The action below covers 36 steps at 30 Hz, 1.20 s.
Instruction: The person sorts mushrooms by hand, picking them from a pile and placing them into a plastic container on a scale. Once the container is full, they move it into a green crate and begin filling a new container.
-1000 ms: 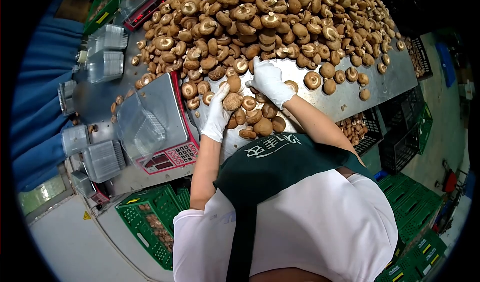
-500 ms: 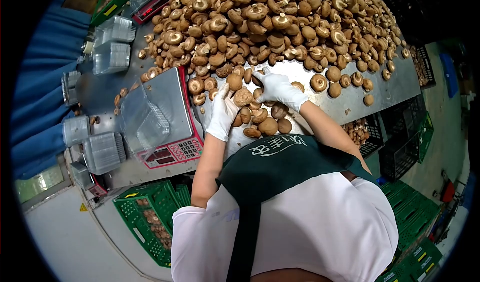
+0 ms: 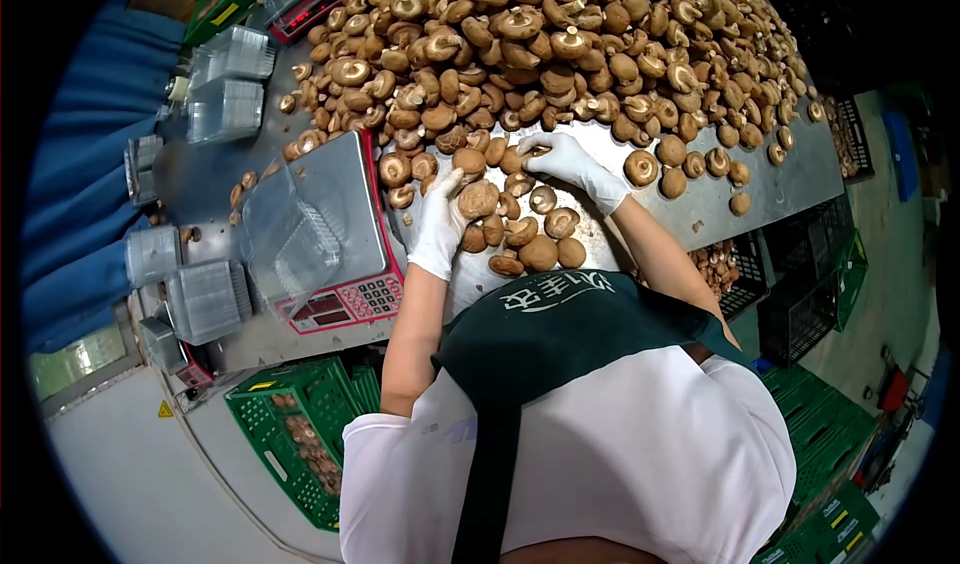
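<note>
A large heap of brown mushrooms (image 3: 560,49) covers the back of the metal table (image 3: 790,189). My gloved left hand (image 3: 438,226) is closed round the left side of a pale-capped mushroom (image 3: 478,199), with another mushroom by its fingertips. To the right, my gloved right hand (image 3: 570,166) has its fingers bent together at a small mushroom (image 3: 514,160) near the heap's front edge; whether it grips it is hard to tell. Several loose mushrooms (image 3: 538,253) lie between my hands and the apron.
Left of my hands stands a scale (image 3: 350,199) with a clear plastic tray (image 3: 300,239) on it. Stacked clear trays (image 3: 208,302) are farther left, near a second scale (image 3: 320,9). Green crates (image 3: 290,444) stand below the table; black crates (image 3: 800,264) are at right.
My right hand has drawn its fingers together and shifted slightly right, uncovering mushrooms beneath it. My left hand has turned slightly around the pale-capped mushroom, which has moved a little left.
</note>
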Motion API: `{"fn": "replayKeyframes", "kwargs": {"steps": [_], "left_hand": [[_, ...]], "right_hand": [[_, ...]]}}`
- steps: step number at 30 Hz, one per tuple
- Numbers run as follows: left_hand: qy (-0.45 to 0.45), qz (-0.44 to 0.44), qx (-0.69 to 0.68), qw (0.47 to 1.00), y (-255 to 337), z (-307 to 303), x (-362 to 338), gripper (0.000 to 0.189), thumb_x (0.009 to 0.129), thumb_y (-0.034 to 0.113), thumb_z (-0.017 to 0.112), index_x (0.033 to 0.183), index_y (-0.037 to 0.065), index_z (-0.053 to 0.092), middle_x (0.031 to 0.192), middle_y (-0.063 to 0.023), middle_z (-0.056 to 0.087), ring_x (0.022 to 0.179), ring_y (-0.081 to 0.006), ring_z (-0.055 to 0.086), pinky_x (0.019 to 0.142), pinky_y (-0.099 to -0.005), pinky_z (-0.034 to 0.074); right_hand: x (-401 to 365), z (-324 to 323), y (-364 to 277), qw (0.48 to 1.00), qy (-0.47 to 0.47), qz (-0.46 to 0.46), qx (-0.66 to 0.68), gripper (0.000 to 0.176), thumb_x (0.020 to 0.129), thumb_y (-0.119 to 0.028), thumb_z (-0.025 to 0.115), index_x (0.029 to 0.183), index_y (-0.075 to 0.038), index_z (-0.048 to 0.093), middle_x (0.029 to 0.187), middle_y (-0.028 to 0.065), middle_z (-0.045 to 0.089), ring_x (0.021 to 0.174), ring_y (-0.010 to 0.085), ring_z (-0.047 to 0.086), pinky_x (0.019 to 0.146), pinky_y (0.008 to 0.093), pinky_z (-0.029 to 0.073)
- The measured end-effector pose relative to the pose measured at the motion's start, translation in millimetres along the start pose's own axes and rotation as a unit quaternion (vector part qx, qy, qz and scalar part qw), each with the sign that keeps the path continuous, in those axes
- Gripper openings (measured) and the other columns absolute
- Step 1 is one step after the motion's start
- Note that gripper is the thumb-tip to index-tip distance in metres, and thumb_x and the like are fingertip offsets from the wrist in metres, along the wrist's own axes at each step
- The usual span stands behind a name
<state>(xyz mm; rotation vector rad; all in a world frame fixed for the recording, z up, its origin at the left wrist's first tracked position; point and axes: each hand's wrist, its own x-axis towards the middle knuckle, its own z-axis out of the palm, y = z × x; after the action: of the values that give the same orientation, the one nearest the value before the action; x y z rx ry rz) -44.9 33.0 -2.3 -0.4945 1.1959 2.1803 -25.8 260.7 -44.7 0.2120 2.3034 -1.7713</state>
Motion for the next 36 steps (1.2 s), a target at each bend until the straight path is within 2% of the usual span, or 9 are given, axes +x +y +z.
{"fn": "replayKeyframes", "kwargs": {"steps": [5,8,13,20,22,24,26,30,36], "left_hand": [[0.015,0.087,0.232,0.969,7,7,-4,0.039,0.09,0.011,0.056,0.125,-0.004,0.05,0.116,-0.0133,0.06,0.104,-0.02,0.061,0.092,-0.0297,0.047],[0.011,0.088,0.261,0.961,12,6,2,0.037,0.091,0.011,0.055,0.124,-0.004,0.052,0.114,-0.0129,0.062,0.105,-0.0195,0.061,0.095,-0.0299,0.044],[-0.033,0.054,0.133,0.989,18,1,-1,0.04,0.089,0.008,0.05,0.127,-0.003,0.048,0.12,-0.0181,0.059,0.112,-0.0231,0.057,0.097,-0.0335,0.045],[-0.111,0.053,0.065,0.99,13,-4,-16,0.066,0.066,-0.014,0.044,0.131,-0.008,0.038,0.134,-0.0228,0.046,0.121,-0.0281,0.05,0.092,-0.0271,0.05],[-0.106,0.095,0.057,0.988,9,2,-22,0.07,0.063,-0.015,0.043,0.132,-0.008,0.037,0.134,-0.0232,0.045,0.123,-0.0286,0.048,0.094,-0.0272,0.048],[-0.131,0.102,0.031,0.986,5,1,-25,0.072,0.062,-0.013,0.046,0.132,-0.006,0.038,0.134,-0.023,0.045,0.125,-0.029,0.046,0.097,-0.0276,0.046],[-0.187,0.098,-0.053,0.976,0,-3,-22,0.075,0.062,-0.01,0.048,0.136,-0.003,0.035,0.136,-0.0243,0.041,0.122,-0.0294,0.048,0.09,-0.0289,0.051],[-0.195,0.088,-0.143,0.966,-6,26,-38,0.072,0.061,-0.006,0.048,0.133,-0.002,0.04,0.134,-0.0204,0.044,0.126,-0.0288,0.043,0.105,-0.0386,0.041],[-0.132,0.032,-0.255,0.957,-14,29,-35,0.044,0.096,0.018,0.049,0.133,-0.003,0.037,0.132,-0.0221,0.044,0.124,-0.0336,0.046,0.105,-0.0412,0.042]], "right_hand": [[-21,-4,-41,0.966,-0.032,0.024,-0.257,0.058,0.071,-0.029,0.067,0.126,-0.019,0.055,0.127,0.0096,0.057,0.107,0.0289,0.059,0.091,0.0348,0.048],[-18,0,-45,0.946,-0.027,-0.017,-0.322,0.056,0.071,-0.028,0.066,0.125,-0.02,0.056,0.127,0.0099,0.057,0.106,0.0286,0.059,0.09,0.0348,0.049],[-39,13,-47,0.92,0.081,-0.133,-0.359,0.03,0.071,-0.026,0.067,0.099,-0.014,0.067,0.087,0.0107,0.066,0.087,0.0295,0.062,0.072,0.0388,0.053],[-43,30,-29,0.885,0.085,-0.168,-0.425,0.025,0.07,-0.02,0.069,0.093,-0.01,0.067,0.097,0.0103,0.065,0.084,0.0279,0.062,0.07,0.0374,0.053],[-50,26,-28,0.947,0.161,-0.155,-0.229,0.026,0.07,-0.021,0.07,0.092,-0.008,0.067,0.098,0.0099,0.065,0.086,0.0273,0.062,0.072,0.0341,0.053],[-56,9,-34,0.993,0.057,0.033,0.095,0.025,0.075,-0.023,0.072,0.091,-0.006,0.065,0.093,0.0038,0.064,0.08,0.0158,0.064,0.071,0.029,0.052],[-66,-2,-37,0.929,-0.046,0.089,0.356,0.026,0.077,-0.019,0.072,0.095,-0.005,0.062,0.091,0.0017,0.063,0.076,0.0128,0.062,0.069,0.0278,0.053],[-83,1,-40,0.861,-0.151,0.038,0.485,0.03,0.082,-0.022,0.064,0.107,-0.008,0.055,0.095,0.0032,0.059,0.081,0.0112,0.059,0.067,0.0272,0.054],[-80,16,-25,0.85,-0.125,0.045,0.51,0.037,0.082,-0.021,0.06,0.115,-0.007,0.052,0.105,0.0079,0.06,0.09,0.0138,0.061,0.071,0.0279,0.053]]}}
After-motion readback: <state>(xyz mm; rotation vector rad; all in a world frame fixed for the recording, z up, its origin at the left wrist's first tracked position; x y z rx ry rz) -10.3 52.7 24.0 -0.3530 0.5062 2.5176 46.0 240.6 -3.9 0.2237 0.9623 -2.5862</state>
